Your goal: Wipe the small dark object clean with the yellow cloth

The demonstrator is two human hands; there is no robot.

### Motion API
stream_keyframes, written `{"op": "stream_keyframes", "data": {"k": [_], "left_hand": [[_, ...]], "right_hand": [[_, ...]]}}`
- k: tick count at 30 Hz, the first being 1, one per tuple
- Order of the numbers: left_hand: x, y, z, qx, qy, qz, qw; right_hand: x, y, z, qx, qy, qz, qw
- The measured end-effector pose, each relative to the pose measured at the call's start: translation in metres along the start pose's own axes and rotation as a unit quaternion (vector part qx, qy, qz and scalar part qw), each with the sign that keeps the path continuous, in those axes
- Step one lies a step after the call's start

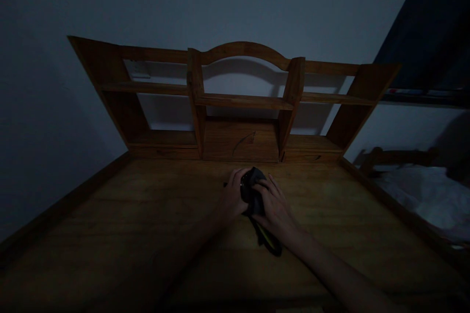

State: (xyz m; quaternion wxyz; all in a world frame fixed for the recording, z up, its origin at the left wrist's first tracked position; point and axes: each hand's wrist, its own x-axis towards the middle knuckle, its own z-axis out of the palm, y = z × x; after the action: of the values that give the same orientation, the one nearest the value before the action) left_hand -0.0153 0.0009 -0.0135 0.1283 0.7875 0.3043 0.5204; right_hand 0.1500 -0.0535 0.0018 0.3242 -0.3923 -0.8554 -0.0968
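Observation:
Both of my hands are around a black, partly glossy item (246, 187) just above or on the wooden desk (165, 215). The light is dim, so its exact kind is hard to make out. My left hand (233, 195) grips the item's left side, fingers curled over its shiny face. On the right, my right hand (273, 205) has bent fingers pressed onto its dark, matt part, which may be a cloth. A black strap-like piece (270, 242) with a yellow-green stripe trails toward me below the right hand.
A wooden shelf unit (244, 101) with several compartments stands along the back of the desk, against a pale wall (238, 5). Raised wooden edges run down both sides. To the right are white bedding (426, 195) and a dark window or curtain (433, 34).

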Motion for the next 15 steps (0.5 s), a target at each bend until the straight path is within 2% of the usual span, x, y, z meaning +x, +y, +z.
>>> {"op": "stream_keyframes", "data": {"k": [5,8,11,15], "left_hand": [[0.002,0.0,-0.005,0.012,-0.042,-0.008,0.999],[0.002,-0.007,-0.005,0.02,-0.013,-0.027,0.999],[0.003,-0.014,-0.005,0.012,0.017,-0.048,0.999],[0.002,-0.016,-0.005,0.002,-0.013,-0.074,0.997]], "right_hand": [[0.004,0.0,-0.007,0.063,0.014,-0.018,0.998],[0.01,-0.004,-0.022,0.091,-0.009,-0.029,0.995],[0.025,-0.013,-0.052,0.113,0.005,-0.02,0.993],[0.054,-0.032,-0.112,0.128,0.097,-0.014,0.987]]}}
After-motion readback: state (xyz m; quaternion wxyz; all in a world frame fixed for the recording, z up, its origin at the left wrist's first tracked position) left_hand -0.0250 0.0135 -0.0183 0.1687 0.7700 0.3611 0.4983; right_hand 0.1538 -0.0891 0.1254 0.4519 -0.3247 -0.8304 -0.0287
